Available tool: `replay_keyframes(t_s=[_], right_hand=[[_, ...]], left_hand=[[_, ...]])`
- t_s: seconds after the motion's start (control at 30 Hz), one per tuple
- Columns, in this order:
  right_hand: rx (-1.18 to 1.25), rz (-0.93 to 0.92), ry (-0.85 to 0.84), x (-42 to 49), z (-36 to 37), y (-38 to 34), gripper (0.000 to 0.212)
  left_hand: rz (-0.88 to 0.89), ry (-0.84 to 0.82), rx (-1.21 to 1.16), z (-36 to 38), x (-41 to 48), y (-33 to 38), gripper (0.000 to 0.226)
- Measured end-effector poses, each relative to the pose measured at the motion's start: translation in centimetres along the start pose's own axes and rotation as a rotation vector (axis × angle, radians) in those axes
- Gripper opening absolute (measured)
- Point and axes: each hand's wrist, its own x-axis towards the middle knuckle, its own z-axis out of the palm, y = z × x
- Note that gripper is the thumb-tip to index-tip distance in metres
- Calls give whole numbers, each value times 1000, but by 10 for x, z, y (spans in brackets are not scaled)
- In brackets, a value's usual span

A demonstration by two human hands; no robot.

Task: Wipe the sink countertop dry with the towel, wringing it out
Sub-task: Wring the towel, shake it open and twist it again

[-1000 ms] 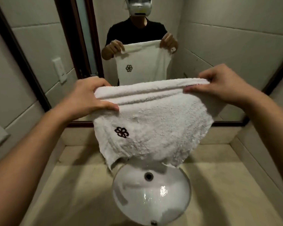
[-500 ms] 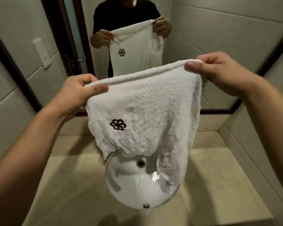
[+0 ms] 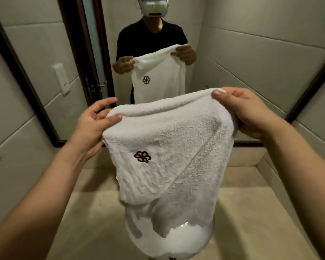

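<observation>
Countertop [image 3: 261,218], beige stone, spread below and around white sink [image 3: 186,243], probably waiting for the wipe. Mirror [image 3: 233,53] behind, doubling the scene. Towel [image 3: 167,152], white with dark flower mark [image 3: 142,156], hung up in the air directly over the basin, likely so drips fall inside. Left hand [image 3: 91,128] pinching upper left corner, thumb on the front, other fingers loose. Right hand [image 3: 246,111] curled round upper right edge, gathering cloth, seemingly for wringing.
</observation>
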Motion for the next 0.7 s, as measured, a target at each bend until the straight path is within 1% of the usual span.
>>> replay_keyframes(t_s=[0.07, 0.17, 0.2, 0.27, 0.33, 0.37, 0.4, 0.43, 0.5, 0.53, 0.6, 0.7], right_hand=[[16, 55, -47, -1, 6, 6, 20], [115, 138, -65, -1, 18, 13, 19], [150, 162, -60, 0, 24, 14, 21], [185, 181, -67, 3, 36, 17, 22], [202, 194, -53, 7, 45, 22, 19], [204, 200, -31, 9, 47, 25, 19], [209, 205, -5, 10, 49, 27, 20], [223, 203, 19, 10, 50, 29, 20], [324, 158, 37, 10, 49, 34, 19], [394, 132, 33, 10, 49, 37, 18], [509, 85, -18, 6, 46, 41, 22], [538, 37, -146, -1, 42, 43, 32]], left_hand=[[14, 75, 34, -3, 3, -11, 42], [63, 199, 220, -1, 17, -24, 36], [64, 214, 288, 2, 23, -29, 37], [-4, 184, 444, 12, 29, -42, 50], [-42, 186, 669, 20, 21, -58, 61], [-15, 197, 736, 22, 13, -65, 59], [13, 186, 747, 24, 2, -71, 52], [6, 158, 687, 26, -11, -77, 43], [-140, 72, 476, 34, -37, -88, 28], [-224, 30, 389, 38, -47, -97, 31], [-351, -46, 288, 42, -61, -117, 51], [-475, -174, 179, 48, -70, -128, 69]])
